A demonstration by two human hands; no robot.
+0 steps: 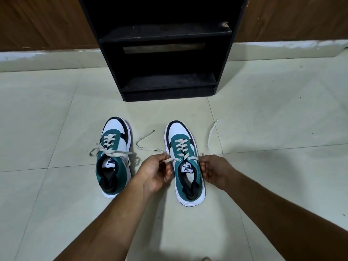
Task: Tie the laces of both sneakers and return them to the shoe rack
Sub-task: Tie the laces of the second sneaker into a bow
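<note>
We see two teal, white and black sneakers standing toes toward the black shoe rack (pixel 162 53), on glossy pale floor tiles (pixel 56 194) in front of it. The left sneaker (pixel 114 159) has its flat cream laces knotted in a bow. The right sneaker (pixel 185 166) is untied: left hand (pixel 155 173) pinches one lace end (pixel 146 140), right hand (pixel 214 171) pinches the other (pixel 211 133). Rack shelves look dusty, matte, holding nothing.

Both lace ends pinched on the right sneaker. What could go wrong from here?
1. The left hand and right hand pull the laces sideways; the unweighted right sneaker may slide on the smooth tile floor.
2. The left sneaker is tied, but its bow looks loose and may undo when carried to the shoe rack.
</note>
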